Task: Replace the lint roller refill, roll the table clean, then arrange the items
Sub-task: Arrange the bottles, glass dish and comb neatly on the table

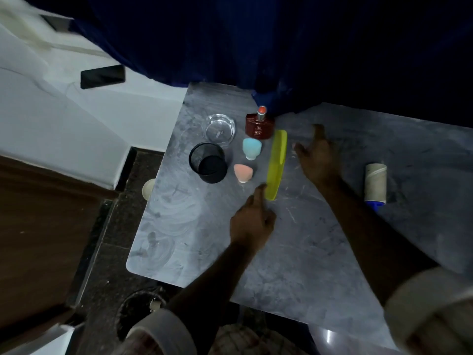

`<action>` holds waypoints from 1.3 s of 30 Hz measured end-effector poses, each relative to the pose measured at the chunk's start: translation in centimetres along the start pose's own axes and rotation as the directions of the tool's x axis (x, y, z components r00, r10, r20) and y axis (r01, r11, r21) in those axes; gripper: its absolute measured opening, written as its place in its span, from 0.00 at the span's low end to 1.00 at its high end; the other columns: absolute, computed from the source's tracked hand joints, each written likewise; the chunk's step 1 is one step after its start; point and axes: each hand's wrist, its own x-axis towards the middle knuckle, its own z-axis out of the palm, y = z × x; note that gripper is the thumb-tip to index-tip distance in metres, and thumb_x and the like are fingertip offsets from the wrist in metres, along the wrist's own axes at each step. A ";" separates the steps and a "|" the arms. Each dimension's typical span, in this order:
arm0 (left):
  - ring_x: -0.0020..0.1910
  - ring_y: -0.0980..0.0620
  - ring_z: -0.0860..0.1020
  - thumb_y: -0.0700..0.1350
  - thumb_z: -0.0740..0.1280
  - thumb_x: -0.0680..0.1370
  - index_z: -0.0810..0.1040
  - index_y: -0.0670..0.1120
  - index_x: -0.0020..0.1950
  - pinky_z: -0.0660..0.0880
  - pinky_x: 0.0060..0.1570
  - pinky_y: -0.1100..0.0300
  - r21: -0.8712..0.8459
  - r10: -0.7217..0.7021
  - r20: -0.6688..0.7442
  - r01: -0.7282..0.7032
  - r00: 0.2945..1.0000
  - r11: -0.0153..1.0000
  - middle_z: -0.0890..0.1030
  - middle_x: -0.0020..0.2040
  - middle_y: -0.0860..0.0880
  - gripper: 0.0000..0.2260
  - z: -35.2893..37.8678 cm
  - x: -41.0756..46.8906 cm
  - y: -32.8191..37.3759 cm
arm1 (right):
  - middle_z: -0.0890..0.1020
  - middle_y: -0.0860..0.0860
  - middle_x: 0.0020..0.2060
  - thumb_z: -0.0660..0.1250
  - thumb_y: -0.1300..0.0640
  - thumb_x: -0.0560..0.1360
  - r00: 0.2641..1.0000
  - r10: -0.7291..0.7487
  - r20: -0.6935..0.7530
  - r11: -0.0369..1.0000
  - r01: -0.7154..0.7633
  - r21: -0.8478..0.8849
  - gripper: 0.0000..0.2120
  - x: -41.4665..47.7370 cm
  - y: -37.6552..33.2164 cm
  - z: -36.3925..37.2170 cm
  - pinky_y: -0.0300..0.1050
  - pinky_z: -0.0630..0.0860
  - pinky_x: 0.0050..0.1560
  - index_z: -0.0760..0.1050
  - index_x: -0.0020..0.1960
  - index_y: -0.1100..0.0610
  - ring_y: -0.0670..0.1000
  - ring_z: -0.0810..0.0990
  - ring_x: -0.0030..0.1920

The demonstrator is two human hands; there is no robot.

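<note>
Sleeves nearest; left hand (252, 221) loosely curled, holding nothing, forefinger touching near end of yellow comb (276, 163); right hand (318, 157) spread flat, empty, just beside comb's far half; comb likely light, stiff, slippery on grey table (294, 265), pinch mid-spine; lint roller (375, 182) lying well right, light, sticky, grip blue handle; beyond: two sponges, one mesh cup (208, 162), one glass dish (220, 129), one perfume bottle (259, 125).

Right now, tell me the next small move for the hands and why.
Probably nudge the yellow comb straight with the left hand, whose fingertip touches its near end. The comb lies slightly slanted beside the blue sponge and pink sponge; the right hand hovers open beside it.
</note>
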 end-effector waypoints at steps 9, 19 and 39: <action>0.58 0.44 0.83 0.43 0.72 0.78 0.73 0.48 0.78 0.79 0.60 0.49 -0.238 0.265 0.159 -0.224 0.951 0.945 0.82 0.62 0.48 0.27 2.1 -2.7 5.4 | 0.85 0.65 0.48 0.73 0.54 0.74 0.940 0.227 -0.256 0.961 -0.259 -0.097 0.11 -12.3 13.1 -8.5 0.53 0.80 0.47 0.81 0.53 0.60 0.66 0.85 0.48; 0.73 0.42 0.77 0.41 0.74 0.80 0.72 0.40 0.79 0.72 0.74 0.51 -0.312 0.264 0.354 -0.152 0.897 0.938 0.77 0.74 0.40 0.27 7.8 -1.1 12.0 | 0.85 0.67 0.48 0.71 0.52 0.78 0.925 0.375 0.055 0.904 -0.352 -0.241 0.15 -11.7 15.6 -7.5 0.57 0.79 0.52 0.81 0.51 0.66 0.67 0.84 0.52; 0.67 0.41 0.81 0.37 0.71 0.76 0.78 0.41 0.74 0.78 0.69 0.43 -0.475 0.096 0.040 -0.066 0.995 0.877 0.81 0.70 0.41 0.25 2.2 1.5 4.6 | 0.82 0.58 0.62 0.68 0.48 0.79 0.952 0.193 0.238 0.964 -0.139 -0.226 0.21 -7.0 2.6 -0.2 0.51 0.77 0.64 0.78 0.65 0.61 0.60 0.81 0.63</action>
